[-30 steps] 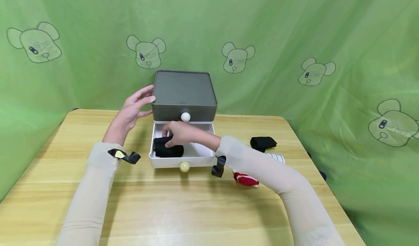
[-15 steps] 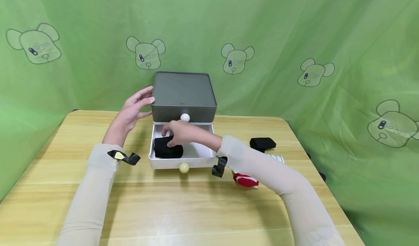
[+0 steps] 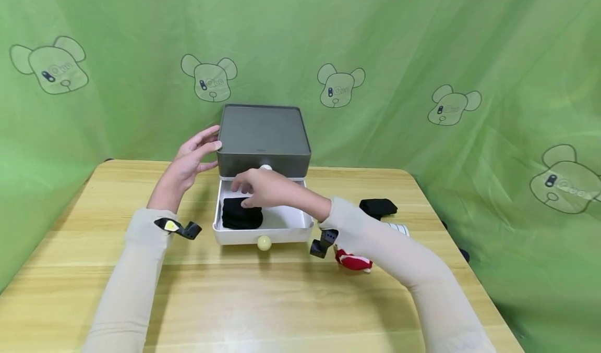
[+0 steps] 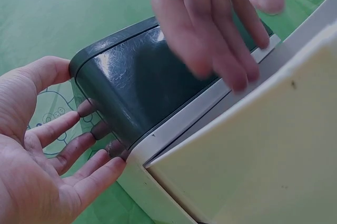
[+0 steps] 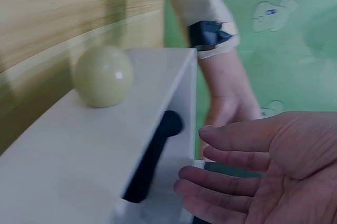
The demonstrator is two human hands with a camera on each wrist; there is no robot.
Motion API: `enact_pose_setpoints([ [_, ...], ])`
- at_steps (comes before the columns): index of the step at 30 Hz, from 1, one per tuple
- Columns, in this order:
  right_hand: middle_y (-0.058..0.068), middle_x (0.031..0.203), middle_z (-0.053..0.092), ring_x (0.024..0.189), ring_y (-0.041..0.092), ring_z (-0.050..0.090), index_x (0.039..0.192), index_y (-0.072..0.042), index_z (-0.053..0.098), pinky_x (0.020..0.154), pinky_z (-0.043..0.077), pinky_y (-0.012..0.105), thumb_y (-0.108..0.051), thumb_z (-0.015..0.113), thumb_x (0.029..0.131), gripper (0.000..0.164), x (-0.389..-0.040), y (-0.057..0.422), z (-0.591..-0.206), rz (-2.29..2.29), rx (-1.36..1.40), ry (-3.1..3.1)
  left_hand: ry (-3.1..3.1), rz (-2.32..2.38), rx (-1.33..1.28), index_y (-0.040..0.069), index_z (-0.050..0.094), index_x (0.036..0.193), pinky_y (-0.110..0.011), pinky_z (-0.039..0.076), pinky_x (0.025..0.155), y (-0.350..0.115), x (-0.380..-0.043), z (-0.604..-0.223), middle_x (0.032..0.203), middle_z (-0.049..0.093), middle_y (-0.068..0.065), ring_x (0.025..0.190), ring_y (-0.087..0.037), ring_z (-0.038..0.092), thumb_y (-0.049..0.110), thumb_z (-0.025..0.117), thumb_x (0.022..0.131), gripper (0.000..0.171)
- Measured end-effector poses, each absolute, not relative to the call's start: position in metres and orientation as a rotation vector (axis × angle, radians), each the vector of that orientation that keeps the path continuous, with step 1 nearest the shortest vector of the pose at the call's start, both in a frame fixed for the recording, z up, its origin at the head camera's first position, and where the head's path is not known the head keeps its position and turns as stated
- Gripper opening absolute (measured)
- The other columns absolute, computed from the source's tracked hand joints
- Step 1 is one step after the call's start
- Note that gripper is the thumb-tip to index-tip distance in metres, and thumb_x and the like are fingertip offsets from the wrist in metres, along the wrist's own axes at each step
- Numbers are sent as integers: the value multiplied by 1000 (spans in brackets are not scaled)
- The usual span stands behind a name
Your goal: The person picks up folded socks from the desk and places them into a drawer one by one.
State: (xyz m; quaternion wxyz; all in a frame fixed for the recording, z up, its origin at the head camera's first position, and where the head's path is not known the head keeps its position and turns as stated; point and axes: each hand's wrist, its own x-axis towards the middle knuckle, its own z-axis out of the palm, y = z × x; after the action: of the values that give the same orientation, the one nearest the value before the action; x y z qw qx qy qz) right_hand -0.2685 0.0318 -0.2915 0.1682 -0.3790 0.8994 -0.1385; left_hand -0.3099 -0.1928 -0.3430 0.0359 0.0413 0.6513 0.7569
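A small chest has a dark grey upper unit (image 3: 265, 129) and a white drawer (image 3: 287, 234) pulled out below it. In the drawer's left part lies a folded black cloth bundle (image 3: 238, 217), also seen as a dark roll (image 5: 147, 166) in the right wrist view. My left hand (image 3: 187, 160) rests its fingertips against the upper unit's left side, fingers spread. Over the drawer hovers my right hand (image 3: 266, 187), fingers loosely extended and holding nothing. The right wrist view shows the right palm (image 5: 287, 163) apart from the bundle.
To the right on the table (image 3: 235, 301) lie another black bundle (image 3: 377, 207), a white striped one (image 3: 398, 228) partly behind the right sleeve, and a red and white one (image 3: 353, 260). A pale yellow knob (image 3: 264, 243) juts from the drawer front. A green curtain (image 3: 281, 29) hangs behind.
My right hand has let go of the black bundle and lifted slightly up and to the right. The bundle stays in the drawer. My left hand keeps its place.
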Motion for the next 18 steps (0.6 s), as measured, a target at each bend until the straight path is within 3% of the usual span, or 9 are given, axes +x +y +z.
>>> enact_pose_setpoints([
  [8,12,110,75,99,20,70,122,-3,70,88,60,27,-7,73,92,30,-264,75,-264,-604,-1139,2587,1986,2355,107,22,41,157,-21,58,85,-191,-310,-344,139,50,6,116,-7,55,21,65,100,62],
  [14,15,105,75,95,24,71,114,5,70,87,62,31,-2,72,91,24,-276,121,-255,-734,-1133,2592,2017,2331,113,24,40,157,-23,57,89,-191,-311,-344,145,47,2,117,-7,54,23,65,99,63],
  [18,16,105,75,95,26,71,112,5,70,89,62,36,-2,71,92,22,-287,156,-255,-757,-1033,2620,2033,2323,111,25,40,157,-26,55,93,-192,-312,-345,141,49,5,118,-8,54,24,66,99,63],
])
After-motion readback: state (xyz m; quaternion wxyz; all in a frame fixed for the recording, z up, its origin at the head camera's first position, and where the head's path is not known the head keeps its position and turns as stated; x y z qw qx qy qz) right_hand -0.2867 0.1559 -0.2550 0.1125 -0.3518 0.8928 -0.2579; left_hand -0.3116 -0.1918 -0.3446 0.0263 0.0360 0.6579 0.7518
